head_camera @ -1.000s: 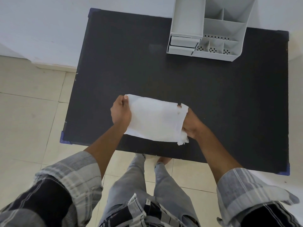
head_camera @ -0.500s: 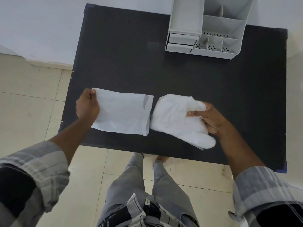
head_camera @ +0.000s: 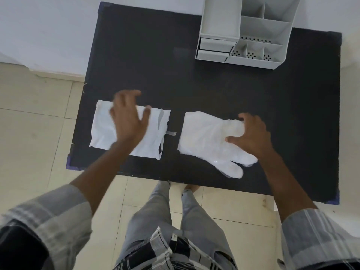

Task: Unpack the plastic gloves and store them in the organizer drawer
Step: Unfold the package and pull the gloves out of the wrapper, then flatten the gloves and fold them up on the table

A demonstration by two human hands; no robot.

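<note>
A stack of translucent white plastic gloves [head_camera: 204,139] lies flat on the black table [head_camera: 214,90], fingers pointing right and toward me. My right hand [head_camera: 251,133] rests on the gloves' finger end, fingers spread and curled on the plastic. The empty white wrapper [head_camera: 101,127] lies flat at the table's left. My left hand [head_camera: 128,117] hovers over it, blurred, fingers apart, holding nothing. The grey organizer [head_camera: 241,34] stands at the table's far edge, with two small shut drawers [head_camera: 214,49] on its front left.
The organizer has several open compartments on its right side. A small strip of clear tape [head_camera: 171,133] lies between wrapper and gloves. The table stands against a white wall over a tiled floor. My legs are under the near edge.
The gloves came out of the wrapper, and both now lie apart on the table. My left hand let go of the wrapper and moved right; my right hand loosened its grasp on the gloves.
</note>
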